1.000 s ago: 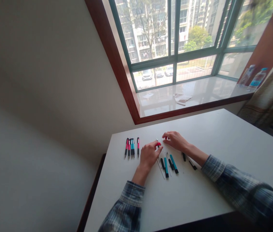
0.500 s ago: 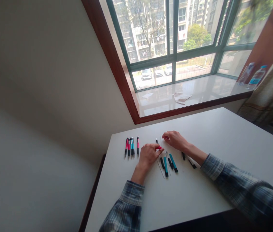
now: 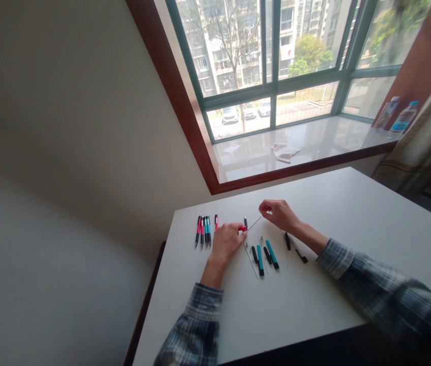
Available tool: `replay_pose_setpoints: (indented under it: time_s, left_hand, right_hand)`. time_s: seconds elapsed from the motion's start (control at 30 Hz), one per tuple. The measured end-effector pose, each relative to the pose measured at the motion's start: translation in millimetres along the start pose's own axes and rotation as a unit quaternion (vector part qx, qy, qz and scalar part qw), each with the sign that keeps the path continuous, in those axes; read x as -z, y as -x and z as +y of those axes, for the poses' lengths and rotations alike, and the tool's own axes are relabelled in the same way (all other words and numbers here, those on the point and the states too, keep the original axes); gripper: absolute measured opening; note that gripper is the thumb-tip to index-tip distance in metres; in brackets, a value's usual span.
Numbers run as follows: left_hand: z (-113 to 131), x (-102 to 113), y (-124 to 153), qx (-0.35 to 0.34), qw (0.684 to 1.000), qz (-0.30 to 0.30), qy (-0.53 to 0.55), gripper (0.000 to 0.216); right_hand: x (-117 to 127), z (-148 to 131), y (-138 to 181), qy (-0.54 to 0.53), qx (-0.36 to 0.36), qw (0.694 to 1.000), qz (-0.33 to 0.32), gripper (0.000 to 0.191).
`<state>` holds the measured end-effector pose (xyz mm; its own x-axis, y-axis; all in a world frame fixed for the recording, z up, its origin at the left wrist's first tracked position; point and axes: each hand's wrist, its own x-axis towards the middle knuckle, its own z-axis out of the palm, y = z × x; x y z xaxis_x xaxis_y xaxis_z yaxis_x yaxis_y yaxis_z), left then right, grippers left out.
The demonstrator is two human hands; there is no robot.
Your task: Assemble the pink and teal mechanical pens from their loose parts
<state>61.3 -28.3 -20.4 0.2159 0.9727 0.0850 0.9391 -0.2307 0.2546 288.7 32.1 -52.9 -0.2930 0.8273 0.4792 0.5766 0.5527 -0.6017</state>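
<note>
My left hand [image 3: 227, 241] is closed on a red pen barrel [image 3: 242, 229], which shows between thumb and fingers. My right hand [image 3: 278, 212] pinches the far end of a thin, pale pen refill [image 3: 254, 223]. The refill slants from my right fingertips down to the red barrel; whether its tip is inside cannot be made out. Just beyond the barrel lies a black pen part [image 3: 245, 221]. Nearer me are teal pen barrels [image 3: 260, 260], black grips [image 3: 268, 255] and a loose refill [image 3: 252, 262]. Small springs or tips beside them are too tiny to tell.
Several assembled red and teal pens [image 3: 202, 231] lie in a row left of my left hand, one red pen [image 3: 216, 220] partly behind it. Black pen parts [image 3: 287, 241] rest by my right forearm. The white table [image 3: 330, 284] meets the wall below a windowsill with bottles [image 3: 402, 121].
My left hand has shifted slightly left with the red barrel. My right hand has risen a little, and the refill now slants visibly between both hands.
</note>
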Motion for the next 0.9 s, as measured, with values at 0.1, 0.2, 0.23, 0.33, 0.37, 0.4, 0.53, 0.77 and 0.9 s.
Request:
replay_pose_setpoints:
  time_s: [0.1, 0.2, 0.23, 0.33, 0.37, 0.4, 0.53, 0.77, 0.9]
  left_hand:
    - [-2, 0, -1, 0.005, 1.0, -0.012, -0.01, 0.02]
    - [-2, -1, -1, 0.01, 1.0, -0.019, -0.019, 0.022]
    - [-2, -1, -1, 0.01, 1.0, -0.018, -0.021, 0.022]
    - [-3, -3, 0, 0.007, 1.0, -0.016, -0.025, 0.022]
    - [-4, -3, 1, 0.006, 1.0, -0.015, -0.026, 0.022]
    - [-4, -4, 2, 0.007, 1.0, -0.013, -0.027, 0.022]
    - [-5, -4, 3, 0.017, 0.999, -0.012, -0.036, 0.021]
    - [-4, -7, 3, 0.018, 1.0, -0.015, -0.007, 0.022]
    - [-3, -10, 4, 0.02, 0.998, 0.019, 0.051, 0.025]
  right_hand:
    - [5, 3, -1, -0.011, -0.009, 1.0, 0.014, 0.013]
    - [11, 5, -2, -0.018, -0.017, 1.0, 0.014, 0.014]
    - [13, 7, -2, -0.021, -0.019, 0.999, 0.016, 0.015]
    - [19, 12, 1, -0.028, -0.03, 0.999, 0.018, 0.017]
    - [21, 15, 3, -0.031, -0.034, 0.999, 0.015, 0.017]
    - [24, 17, 5, -0.032, -0.038, 0.999, 0.012, 0.016]
    - [33, 28, 17, -0.056, -0.052, 0.997, 0.002, 0.014]
    - [40, 31, 23, -0.128, -0.073, 0.989, -0.003, 0.018]
    - [40, 26, 19, -0.203, -0.117, 0.972, -0.015, 0.023]
